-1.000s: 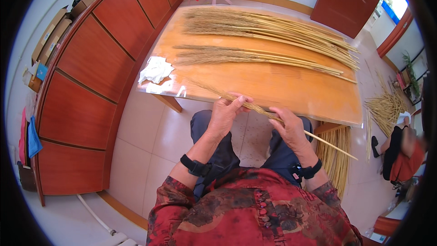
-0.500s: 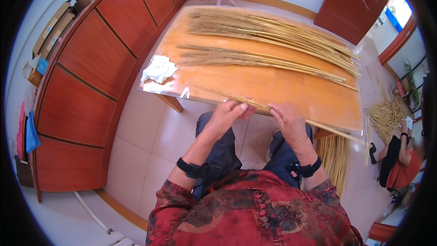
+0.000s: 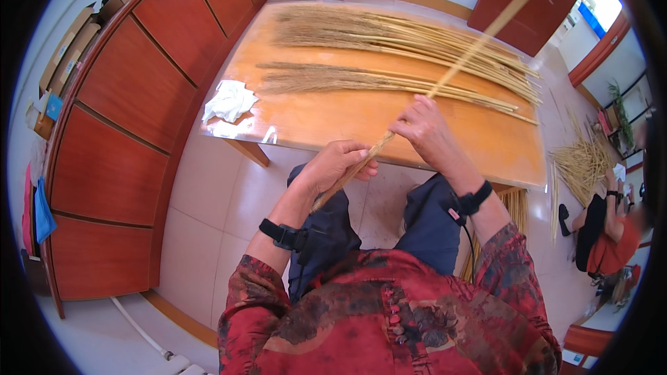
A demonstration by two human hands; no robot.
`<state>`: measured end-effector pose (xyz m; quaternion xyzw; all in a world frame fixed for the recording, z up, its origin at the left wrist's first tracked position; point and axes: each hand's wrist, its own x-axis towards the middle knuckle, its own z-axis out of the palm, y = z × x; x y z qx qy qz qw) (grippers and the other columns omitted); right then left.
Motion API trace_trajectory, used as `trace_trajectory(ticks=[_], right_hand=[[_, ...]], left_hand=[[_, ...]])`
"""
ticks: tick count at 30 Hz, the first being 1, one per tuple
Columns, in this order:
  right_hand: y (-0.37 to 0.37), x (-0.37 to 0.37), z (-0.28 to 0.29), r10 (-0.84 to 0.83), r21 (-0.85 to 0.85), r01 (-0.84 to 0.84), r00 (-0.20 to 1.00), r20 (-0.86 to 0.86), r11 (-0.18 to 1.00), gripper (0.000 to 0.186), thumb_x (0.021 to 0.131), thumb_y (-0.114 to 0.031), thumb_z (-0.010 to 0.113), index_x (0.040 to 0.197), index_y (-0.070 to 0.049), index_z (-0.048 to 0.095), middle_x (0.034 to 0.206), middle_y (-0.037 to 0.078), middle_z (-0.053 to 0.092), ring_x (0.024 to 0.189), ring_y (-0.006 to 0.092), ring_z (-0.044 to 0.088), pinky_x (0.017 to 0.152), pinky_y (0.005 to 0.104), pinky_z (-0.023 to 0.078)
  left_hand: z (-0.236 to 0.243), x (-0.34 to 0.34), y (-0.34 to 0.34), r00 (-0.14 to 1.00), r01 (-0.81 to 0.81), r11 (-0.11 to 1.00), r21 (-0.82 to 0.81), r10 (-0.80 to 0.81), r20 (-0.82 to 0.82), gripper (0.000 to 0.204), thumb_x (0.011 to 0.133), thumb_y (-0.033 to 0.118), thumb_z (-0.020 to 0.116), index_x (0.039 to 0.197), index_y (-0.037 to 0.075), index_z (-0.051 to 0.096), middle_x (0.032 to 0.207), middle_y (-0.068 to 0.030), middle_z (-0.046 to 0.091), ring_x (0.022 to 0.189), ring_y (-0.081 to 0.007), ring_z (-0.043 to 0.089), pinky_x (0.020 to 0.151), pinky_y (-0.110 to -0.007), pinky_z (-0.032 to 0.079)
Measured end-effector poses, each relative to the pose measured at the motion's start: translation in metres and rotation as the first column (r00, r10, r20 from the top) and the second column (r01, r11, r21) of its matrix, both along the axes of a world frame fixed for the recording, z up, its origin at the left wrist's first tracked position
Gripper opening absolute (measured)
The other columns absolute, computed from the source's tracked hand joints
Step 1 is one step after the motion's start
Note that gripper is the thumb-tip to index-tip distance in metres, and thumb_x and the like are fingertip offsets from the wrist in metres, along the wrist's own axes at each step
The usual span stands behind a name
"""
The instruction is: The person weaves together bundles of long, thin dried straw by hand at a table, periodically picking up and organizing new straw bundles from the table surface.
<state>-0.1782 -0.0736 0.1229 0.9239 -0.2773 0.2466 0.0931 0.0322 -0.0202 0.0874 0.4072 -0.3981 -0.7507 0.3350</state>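
A long dry broomcorn stalk [image 3: 464, 59] is held slantwise in front of me, its bare end raised to the far right and its brushy head pointing down toward my lap. My right hand [image 3: 425, 130] is closed round its middle, over the near edge of the table. Lower down, my left hand [image 3: 337, 165] pinches the stalk near its head. Beyond them on the wooden table [image 3: 333, 117] lie a small bundle of stalks [image 3: 410, 85] and a larger bundle [image 3: 396, 35] behind it, bushy heads to the left.
Crumpled white cloth [image 3: 231, 101] lies at the table's left corner. Red-brown cabinets [image 3: 132, 125] line the left wall. More stalks [image 3: 514, 210] stand beneath the table's right end, and a loose heap [image 3: 580, 160] covers floor at right, near a seated person [image 3: 611, 239].
The stalk has swung from nearly level to a steep slant, its bare end rising to the far right. My right hand has moved up and away; my left hand has shifted slightly left.
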Motion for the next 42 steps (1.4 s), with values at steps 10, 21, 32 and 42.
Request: trace_trajectory(ticks=[10,21,32,42], right_hand=[[0.012,0.032,-0.043,-0.213,0.153,0.179,0.944,0.253,0.972,0.029,0.07,-0.006,0.054,0.098,-0.01,0.053,0.098,0.009,0.053,0.096,0.0255,0.049,0.084,0.0377,0.038],[0.097,0.023,-0.077,-0.651,0.908,-0.407,0.662,0.371,0.104,0.019,0.083,-0.018,0.055,0.092,-0.001,0.053,0.077,0.003,0.056,0.064,0.007,0.052,0.057,0.0204,0.044],[0.098,0.008,-0.087,-0.756,0.831,-0.536,0.604,0.253,-0.15,0.017,0.083,-0.014,0.053,0.094,-0.002,0.053,0.076,0.003,0.056,0.061,0.0079,0.054,0.057,0.0226,0.047],[0.092,0.001,-0.086,-0.67,0.893,-0.219,0.597,0.441,0.393,0.024,0.078,-0.004,0.055,0.1,0.001,0.051,0.084,0.005,0.055,0.068,0.0091,0.054,0.062,0.0207,0.045]], left_hand=[[-0.043,-0.016,0.019,0.908,-0.083,0.977,0.198,0.156,-0.39,0.018,0.084,0.015,0.052,0.095,0.001,0.052,0.085,-0.0107,0.059,0.078,-0.0201,0.06,0.069,-0.032,0.051],[-0.056,-0.034,0.025,0.901,-0.174,0.951,0.255,0.258,-0.349,0.017,0.082,0.017,0.056,0.093,0.004,0.057,0.075,-0.0014,0.055,0.071,-0.0122,0.053,0.065,-0.026,0.044],[-0.064,-0.028,0.026,0.895,-0.099,0.968,0.231,0.188,-0.405,0.018,0.082,0.014,0.055,0.096,0.002,0.056,0.079,-0.003,0.056,0.074,-0.0123,0.054,0.07,-0.026,0.045],[-0.08,-0.028,0.019,0.924,-0.053,0.987,0.154,0.107,-0.367,0.017,0.08,0.01,0.056,0.095,0.002,0.056,0.082,-0.0019,0.056,0.076,-0.0105,0.054,0.071,-0.024,0.045]])
